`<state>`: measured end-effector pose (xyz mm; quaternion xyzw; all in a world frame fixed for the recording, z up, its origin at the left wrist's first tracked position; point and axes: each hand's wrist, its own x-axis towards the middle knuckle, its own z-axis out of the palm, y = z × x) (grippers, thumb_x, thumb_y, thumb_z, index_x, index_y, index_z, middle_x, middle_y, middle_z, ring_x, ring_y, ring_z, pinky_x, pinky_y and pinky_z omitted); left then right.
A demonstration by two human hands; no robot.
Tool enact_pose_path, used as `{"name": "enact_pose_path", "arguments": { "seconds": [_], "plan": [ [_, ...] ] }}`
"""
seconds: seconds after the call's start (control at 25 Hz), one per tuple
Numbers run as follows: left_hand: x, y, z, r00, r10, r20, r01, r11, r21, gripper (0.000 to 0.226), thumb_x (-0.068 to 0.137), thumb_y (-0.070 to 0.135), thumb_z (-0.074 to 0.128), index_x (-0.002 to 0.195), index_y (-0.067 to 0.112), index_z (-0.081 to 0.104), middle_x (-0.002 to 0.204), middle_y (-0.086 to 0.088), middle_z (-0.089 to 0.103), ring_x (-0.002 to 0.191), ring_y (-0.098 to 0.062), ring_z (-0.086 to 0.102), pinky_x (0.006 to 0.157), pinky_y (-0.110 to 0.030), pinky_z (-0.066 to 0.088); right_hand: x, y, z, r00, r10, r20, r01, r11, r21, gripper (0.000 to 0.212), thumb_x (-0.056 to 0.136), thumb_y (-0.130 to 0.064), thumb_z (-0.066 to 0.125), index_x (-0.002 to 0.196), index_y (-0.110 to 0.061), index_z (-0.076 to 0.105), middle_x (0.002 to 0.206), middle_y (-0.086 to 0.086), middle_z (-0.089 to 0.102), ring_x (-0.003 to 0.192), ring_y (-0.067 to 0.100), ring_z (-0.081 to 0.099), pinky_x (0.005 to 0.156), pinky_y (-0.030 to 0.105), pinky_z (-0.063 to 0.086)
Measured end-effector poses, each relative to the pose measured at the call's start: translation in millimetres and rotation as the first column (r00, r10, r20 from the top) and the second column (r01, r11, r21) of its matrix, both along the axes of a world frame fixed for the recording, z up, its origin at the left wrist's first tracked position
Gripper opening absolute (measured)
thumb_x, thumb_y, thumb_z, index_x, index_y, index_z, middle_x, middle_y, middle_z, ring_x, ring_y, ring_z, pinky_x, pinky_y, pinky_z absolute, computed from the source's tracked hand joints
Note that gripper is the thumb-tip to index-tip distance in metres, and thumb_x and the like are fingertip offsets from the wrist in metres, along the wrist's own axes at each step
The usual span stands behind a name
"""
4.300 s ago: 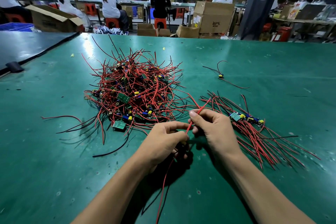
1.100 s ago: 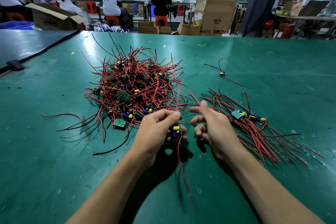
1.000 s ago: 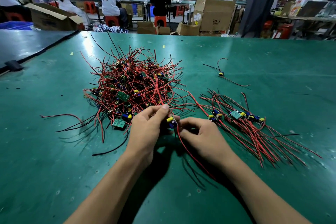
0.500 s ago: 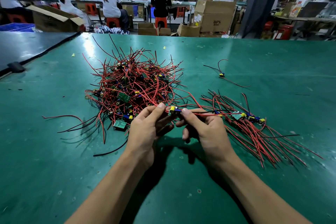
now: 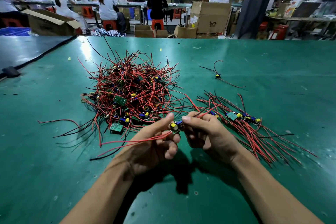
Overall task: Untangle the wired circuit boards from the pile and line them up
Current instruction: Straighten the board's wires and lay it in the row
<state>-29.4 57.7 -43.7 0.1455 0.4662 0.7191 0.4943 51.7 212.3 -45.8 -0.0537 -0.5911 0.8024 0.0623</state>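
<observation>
One board [image 5: 175, 126] is held up off the table [image 5: 54, 169] at centre frame, just below the middle, between both hands. Left hand [image 5: 154, 146] pinches its left end with the fingertips, other fingers loosely curled. Leads [image 5: 131, 142], red and black, trail left across that hand and lie clear of the pile [image 5: 131, 92], so this side looks freed and drawn straight. Right hand [image 5: 211, 136] pinches the right end, fingers curled. A red lead [image 5: 209, 110] runs up-right out of the grip; can't tell if it belongs to this board or to the tangle. The pile sits centre-left above the hands, a dense knot with most boards buried in it. The row [image 5: 241, 116] is right of centre, boards on a diagonal with leads fanned toward the lower right. The held board is between pile and row, likely the handover point: leads split to each side so it can go down like the others. Far right of the row looks the next slot. Risk: the up-right lead crosses the row's near wires and may snag. A stray board [image 5: 217, 75] lies upper right, apart from both.
</observation>
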Motion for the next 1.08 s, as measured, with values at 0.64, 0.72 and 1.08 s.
{"name": "enact_pose_path", "arguments": {
  "seconds": [0.64, 0.72, 1.08],
  "plan": [
    [10, 11, -15, 0.858, 0.218, -0.466, -0.245, 0.969, 0.002, 0.016, 0.08, 0.005, 0.074, 0.08, -0.004, 0.062, 0.075, -0.025, 0.068, 0.065, -0.027, 0.064, 0.057, -0.033, 0.057, 1, 12, -8, 0.982, -0.072, 0.172, 0.035, 0.978, 0.206, 0.042, 0.069, -0.044, 0.08, 0.093, -0.01, 0.077, 0.093, 0.021, 0.058, 0.089, 0.03, 0.045, 0.068, 0.031, 0.034],
    [10, 11, -15, 0.846, 0.217, -0.487, -0.254, 0.967, -0.01, 0.017, 0.081, 0.006, 0.074, 0.082, -0.006, 0.062, 0.079, -0.028, 0.068, 0.069, -0.03, 0.063, 0.06, -0.034, 0.055, 1, 14, -8, 0.979, -0.076, 0.187, 0.04, 0.981, 0.189, 0.034, 0.064, -0.046, 0.083, 0.081, -0.016, 0.077, 0.089, 0.015, 0.058, 0.081, 0.027, 0.045, 0.065, 0.03, 0.033],
    [9, 11, -15, 0.874, 0.111, -0.473, -0.149, 0.988, -0.044, 0.002, 0.087, 0.003, 0.065, 0.087, 0.003, 0.068, 0.069, -0.012, 0.063, 0.06, -0.023, 0.056, 0.054, -0.026, 0.05, 1, 18, -13, 0.988, -0.057, 0.144, 0.036, 0.988, 0.148, 0.038, 0.061, -0.043, 0.091, 0.082, -0.014, 0.075, 0.073, 0.006, 0.061, 0.061, 0.012, 0.049, 0.052, 0.021, 0.042]
  ]
}}
